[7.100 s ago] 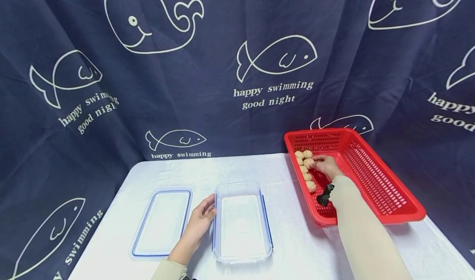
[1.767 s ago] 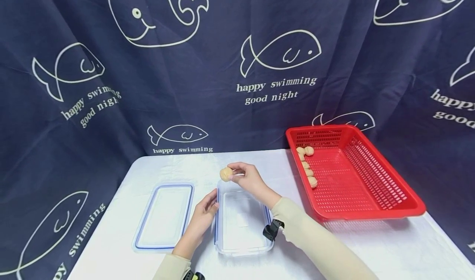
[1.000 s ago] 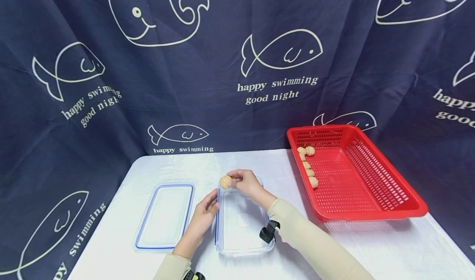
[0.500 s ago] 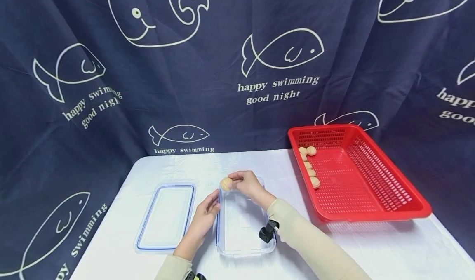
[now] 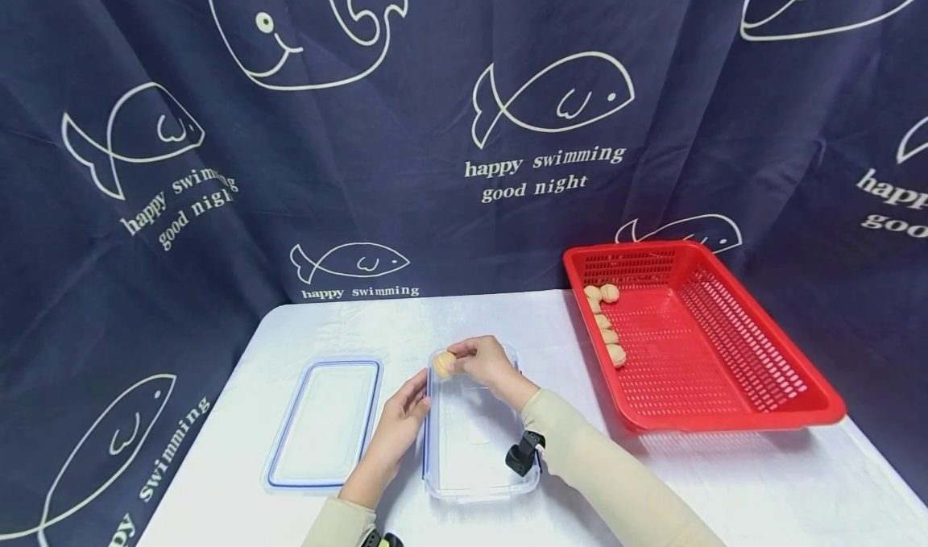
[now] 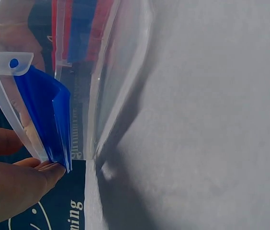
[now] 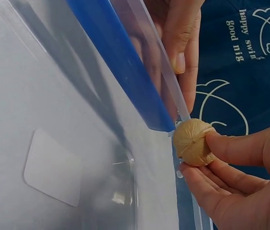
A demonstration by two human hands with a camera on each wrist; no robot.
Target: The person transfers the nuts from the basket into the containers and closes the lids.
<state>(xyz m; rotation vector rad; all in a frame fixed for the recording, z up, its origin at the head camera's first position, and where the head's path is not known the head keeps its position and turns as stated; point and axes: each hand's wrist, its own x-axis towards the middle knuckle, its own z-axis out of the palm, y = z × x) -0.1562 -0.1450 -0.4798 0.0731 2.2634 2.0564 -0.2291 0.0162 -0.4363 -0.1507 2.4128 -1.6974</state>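
Between thumb and fingers, my right hand (image 5: 484, 362) pinches a tan walnut (image 5: 444, 364) over the far left corner of a clear plastic food container (image 5: 482, 495). In the right wrist view the walnut (image 7: 193, 143) overlaps the rim corner, with my fingertips (image 7: 221, 146) on its near side. My left hand (image 5: 397, 422) is at the container's left wall. The left wrist view has its thumb and fingers at the lower end of the blue latch (image 6: 44, 110), pinching that edge. Several walnuts (image 5: 616, 355) lie along the left side of the red basket (image 5: 725, 422).
Left of the container lies its clear lid (image 5: 322, 426) with a blue seal, flat on the white tabletop (image 5: 406, 321). The red basket has high slotted walls and stands at the right. A dark blue curtain (image 5: 435, 168) with fish drawings hangs behind the table.
Earlier my right hand was in the red basket among the walnuts. It has since carried one walnut left to the container and lowered it slightly at the corner. My left hand has stayed put.
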